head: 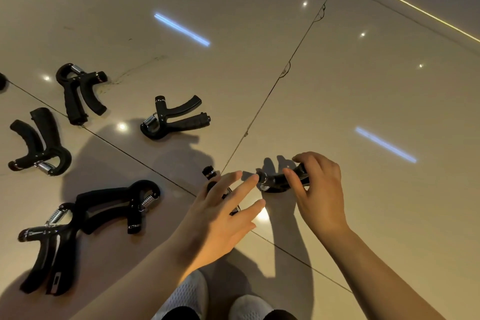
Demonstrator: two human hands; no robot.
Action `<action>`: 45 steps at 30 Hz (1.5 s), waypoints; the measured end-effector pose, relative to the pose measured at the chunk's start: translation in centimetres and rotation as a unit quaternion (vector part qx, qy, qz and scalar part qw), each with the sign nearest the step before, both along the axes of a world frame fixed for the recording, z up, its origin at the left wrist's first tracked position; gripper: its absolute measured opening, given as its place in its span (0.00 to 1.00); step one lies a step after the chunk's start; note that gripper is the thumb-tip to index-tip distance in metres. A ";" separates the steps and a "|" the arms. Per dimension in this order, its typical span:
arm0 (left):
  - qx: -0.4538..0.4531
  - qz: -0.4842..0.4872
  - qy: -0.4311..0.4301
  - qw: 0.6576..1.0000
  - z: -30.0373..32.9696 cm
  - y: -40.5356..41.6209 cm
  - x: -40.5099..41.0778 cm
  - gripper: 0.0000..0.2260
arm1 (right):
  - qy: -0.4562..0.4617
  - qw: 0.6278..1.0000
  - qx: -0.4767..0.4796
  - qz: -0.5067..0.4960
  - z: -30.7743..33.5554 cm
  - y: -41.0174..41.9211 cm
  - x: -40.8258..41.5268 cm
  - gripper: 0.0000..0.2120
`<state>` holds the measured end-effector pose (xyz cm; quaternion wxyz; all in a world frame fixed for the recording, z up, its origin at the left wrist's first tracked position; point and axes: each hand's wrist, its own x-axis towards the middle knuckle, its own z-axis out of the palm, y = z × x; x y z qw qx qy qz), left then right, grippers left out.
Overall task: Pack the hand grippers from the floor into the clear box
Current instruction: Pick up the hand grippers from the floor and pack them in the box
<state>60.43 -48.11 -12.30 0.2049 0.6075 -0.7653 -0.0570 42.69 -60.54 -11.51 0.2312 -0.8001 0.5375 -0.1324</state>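
Several black hand grippers with steel springs lie on the glossy tiled floor (337, 112). My right hand (318, 189) curls its fingers and thumb round one hand gripper (275, 181) that sits on the floor. My left hand (220, 212) hovers with spread, straight fingers over another hand gripper (211, 173), mostly hiding it. More grippers lie to the left: one in the middle (174, 118), one at the back left (79, 91), one at the far left (39, 143), and two touching near the front left (117, 206) (49, 249). No clear box is in view.
My two light mesh shoes (192, 293) stand at the bottom edge between my arms. Dark grout lines cross the tiles. A dark object (2, 81) peeks in at the left edge. The floor to the right and beyond holds only light reflections.
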 end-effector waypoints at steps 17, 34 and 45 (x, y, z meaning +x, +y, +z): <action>-0.058 0.031 0.080 0.995 6.1 1.6 -3.6 0.18 | -0.050 0.991 -0.116 -0.043 8.7 7.4 -5.0 0.15; -0.194 -0.330 -0.001 0.924 34.4 6.9 -16.1 0.15 | -0.035 0.925 -0.329 -0.185 31.7 26.2 -20.2 0.11; -0.221 -0.416 0.078 0.879 40.6 19.9 -28.1 0.16 | 0.024 0.863 -0.380 -0.331 36.8 43.2 -27.2 0.10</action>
